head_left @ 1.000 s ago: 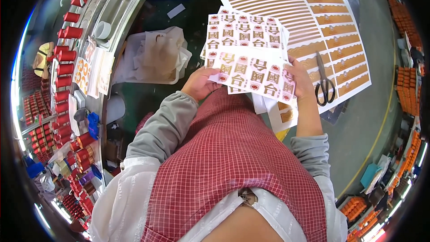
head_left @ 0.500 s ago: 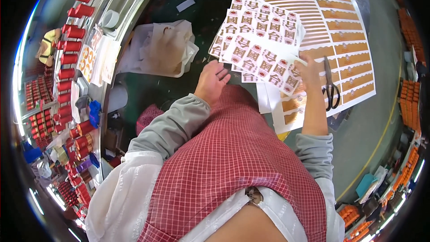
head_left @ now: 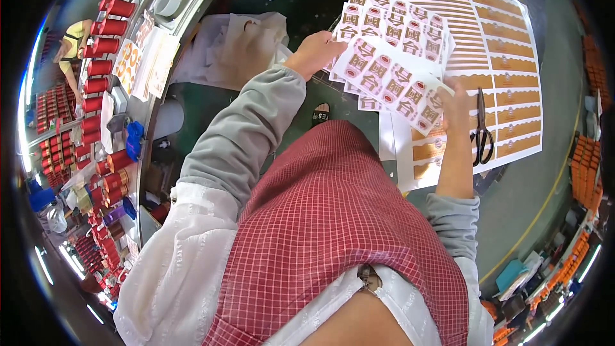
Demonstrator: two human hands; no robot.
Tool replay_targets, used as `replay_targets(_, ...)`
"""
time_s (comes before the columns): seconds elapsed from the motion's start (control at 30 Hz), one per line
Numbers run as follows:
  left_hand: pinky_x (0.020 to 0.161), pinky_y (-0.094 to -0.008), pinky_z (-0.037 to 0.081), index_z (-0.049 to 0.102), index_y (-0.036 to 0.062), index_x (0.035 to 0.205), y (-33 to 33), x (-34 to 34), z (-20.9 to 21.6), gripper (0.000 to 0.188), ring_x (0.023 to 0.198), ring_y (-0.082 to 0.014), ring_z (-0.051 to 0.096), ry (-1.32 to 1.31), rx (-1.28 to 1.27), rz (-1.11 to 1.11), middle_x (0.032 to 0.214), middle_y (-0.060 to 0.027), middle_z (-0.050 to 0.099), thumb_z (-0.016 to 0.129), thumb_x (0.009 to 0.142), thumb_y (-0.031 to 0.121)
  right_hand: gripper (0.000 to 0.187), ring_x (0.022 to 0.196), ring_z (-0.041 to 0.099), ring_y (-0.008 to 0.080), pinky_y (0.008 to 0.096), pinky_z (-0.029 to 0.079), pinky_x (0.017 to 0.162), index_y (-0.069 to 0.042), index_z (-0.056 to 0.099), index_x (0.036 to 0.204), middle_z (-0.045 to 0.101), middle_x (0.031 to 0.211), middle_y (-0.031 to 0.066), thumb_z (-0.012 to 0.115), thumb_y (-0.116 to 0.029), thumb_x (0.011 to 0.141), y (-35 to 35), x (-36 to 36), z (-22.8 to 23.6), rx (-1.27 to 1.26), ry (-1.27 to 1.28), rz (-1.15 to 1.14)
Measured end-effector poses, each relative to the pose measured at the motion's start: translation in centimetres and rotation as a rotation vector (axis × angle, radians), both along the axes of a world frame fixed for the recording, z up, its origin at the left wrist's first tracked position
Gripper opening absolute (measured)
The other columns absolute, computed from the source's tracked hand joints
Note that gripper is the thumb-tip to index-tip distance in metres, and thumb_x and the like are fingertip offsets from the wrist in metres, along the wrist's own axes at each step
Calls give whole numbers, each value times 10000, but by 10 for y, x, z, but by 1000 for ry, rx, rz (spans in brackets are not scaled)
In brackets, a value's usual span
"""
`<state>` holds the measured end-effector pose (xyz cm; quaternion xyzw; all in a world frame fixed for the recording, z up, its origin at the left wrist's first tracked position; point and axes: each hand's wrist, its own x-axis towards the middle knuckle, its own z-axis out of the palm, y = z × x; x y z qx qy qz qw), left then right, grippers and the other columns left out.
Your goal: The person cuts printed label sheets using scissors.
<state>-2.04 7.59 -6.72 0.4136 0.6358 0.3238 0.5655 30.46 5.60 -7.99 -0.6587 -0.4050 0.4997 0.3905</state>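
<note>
A white label sheet (head_left: 384, 80) with rows of brown characters and small red marks is held slanting above a stack of similar sheets (head_left: 410, 22). My right hand (head_left: 456, 107) is closed on its right end, thumb over the top. At its far left corner is my left hand (head_left: 314, 52), fingers bent over the edge; the fingertips are partly hidden. Larger printed sheets (head_left: 509, 80) with wavy brown bands and stripes lie underneath and beyond. On them, right of my right hand, rests a pair of black-handled scissors (head_left: 482, 138).
To the left, a pale plastic-lined tub (head_left: 218, 51) stands beside a metal-edged bench bearing red spools (head_left: 102, 67) and orange-patterned sheets (head_left: 128, 67). A person in yellow (head_left: 73, 45) is at the far left. Orange stacks (head_left: 584, 166) line the right side.
My left hand has moved forward and right, from beside the stack to the label sheet's left corner. My right hand keeps its grip on the sheet.
</note>
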Motion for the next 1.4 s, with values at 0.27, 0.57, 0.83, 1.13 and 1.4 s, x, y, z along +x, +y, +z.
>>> replay_targets(0.27, 758, -317, 485, 502, -46, 1091, 23, 5, 19, 385, 862, -193, 601, -553, -217, -4, 1035, -146, 593, 613, 808, 189, 351, 804, 592, 181, 288, 492, 691, 84, 511, 1053, 580, 955, 156, 573, -10, 721, 12, -6, 3, 45, 19, -4)
replay_targets(0.57, 826, -348, 487, 485, -48, 1173, 14, 22, -7, 429, 933, -220, 602, -693, -215, -108, 1102, -137, 583, 614, 770, 29, 542, 916, 555, 203, 310, 463, 770, 31, 469, 1179, 514, 1076, 162, 668, -81, 688, 26, 11, -21, 141, -146, 15)
replay_targets(0.83, 778, -284, 465, 578, 5, 1062, 27, 38, 40, 294, 862, -129, 577, -485, 160, -303, 957, -43, 613, 642, 779, 47, 400, 747, 580, 145, 236, 477, 662, -20, 522, 1140, 610, 916, 64, 628, 20, 757, 29, 35, 43, 52, 472, 14)
replay_targets(1.13, 812, -233, 442, 575, 25, 1083, 47, 52, 27, 287, 930, -100, 553, -390, 419, -399, 1005, -18, 598, 605, 798, 19, 240, 863, 572, 91, 232, 458, 776, 1, 591, 1019, 631, 916, 26, 621, 5, 781, 20, 58, 46, 429, -91, 153)
replay_targets(1.4, 771, -258, 458, 575, 18, 1049, 46, 70, 18, 273, 899, -101, 554, -376, 512, -264, 991, -29, 596, 613, 778, 16, 260, 844, 572, 89, 234, 465, 758, -9, 557, 1059, 623, 923, 28, 569, 30, 802, 18, 54, 47, 413, 71, 64)
